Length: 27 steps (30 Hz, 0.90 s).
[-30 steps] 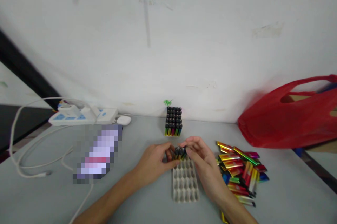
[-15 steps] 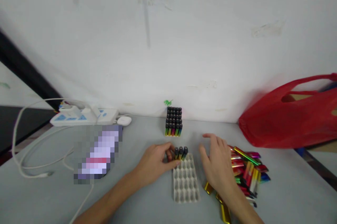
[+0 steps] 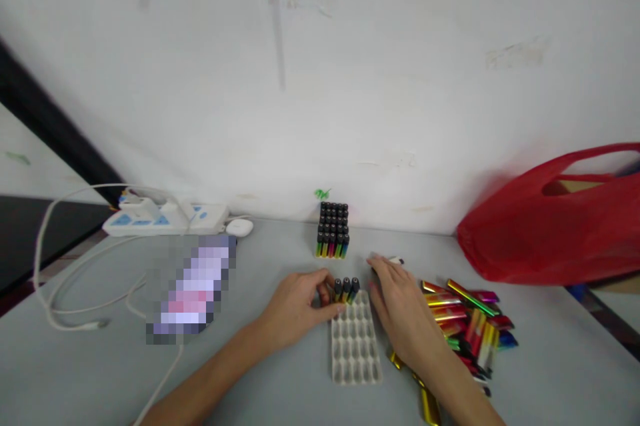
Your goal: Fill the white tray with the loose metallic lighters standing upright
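A pale slotted tray lies on the table. Three batteries with black tops and coloured lower ends stand upright in a row at its far end. My left hand curls around the left end of this row, its thumb in front at the tray's far left corner; some fingers are hidden. Just right of the tray is my right hand, palm down with fingers bent together. A white battery with a black tip sticks out past its fingers. Behind, a block of several upright batteries stands near the wall.
A loose pile of shiny coloured batteries lies to the right. Gold ones lie nearer me. A red bag stands at the back right. On the left are a phone, a white power strip and white cables.
My right hand has moved left towards the tray's far end, its fingers now closer together, with a white battery showing at them. My left hand keeps its place at the three batteries.
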### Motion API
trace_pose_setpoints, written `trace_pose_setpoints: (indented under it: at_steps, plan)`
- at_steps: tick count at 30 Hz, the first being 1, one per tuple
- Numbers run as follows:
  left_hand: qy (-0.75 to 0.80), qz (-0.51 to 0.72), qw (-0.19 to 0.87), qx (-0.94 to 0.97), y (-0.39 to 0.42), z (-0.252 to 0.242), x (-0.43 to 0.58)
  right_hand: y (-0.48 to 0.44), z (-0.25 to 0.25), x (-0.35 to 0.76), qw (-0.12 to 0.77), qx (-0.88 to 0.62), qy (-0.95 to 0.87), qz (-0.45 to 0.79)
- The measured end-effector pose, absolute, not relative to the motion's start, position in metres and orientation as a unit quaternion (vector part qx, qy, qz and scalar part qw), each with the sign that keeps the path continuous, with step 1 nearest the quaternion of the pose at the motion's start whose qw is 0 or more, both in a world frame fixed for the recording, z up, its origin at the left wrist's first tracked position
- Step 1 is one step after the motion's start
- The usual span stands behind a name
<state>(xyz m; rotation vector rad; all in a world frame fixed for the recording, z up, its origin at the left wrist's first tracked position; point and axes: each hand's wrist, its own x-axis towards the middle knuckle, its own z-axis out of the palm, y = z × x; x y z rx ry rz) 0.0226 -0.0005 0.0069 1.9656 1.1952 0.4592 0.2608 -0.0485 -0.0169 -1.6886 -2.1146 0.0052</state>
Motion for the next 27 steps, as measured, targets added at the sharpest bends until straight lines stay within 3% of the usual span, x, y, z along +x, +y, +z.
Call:
trace_pose_setpoints:
  at_steps: [5,11,16,27]
  plan:
    - [0.466,0.185,0.391,0.772,-0.001,0.006,0.022,-0.051,-0.02,0.251,0.255,-0.617,-0.744,-0.023]
    - [0.464,0.185,0.399,0.769,0.0,0.005,0.023,-0.052,-0.022,0.253,0.193,-0.685,-0.701,-0.046]
    - [0.468,0.18,0.394,0.771,-0.001,0.006,0.023,-0.051,-0.017,0.256,0.2,-0.669,-0.716,-0.028]
    - [0.47,0.182,0.39,0.77,-0.001,0.008,0.023,-0.049,-0.008,0.257,0.399,-0.602,-0.681,0.125]
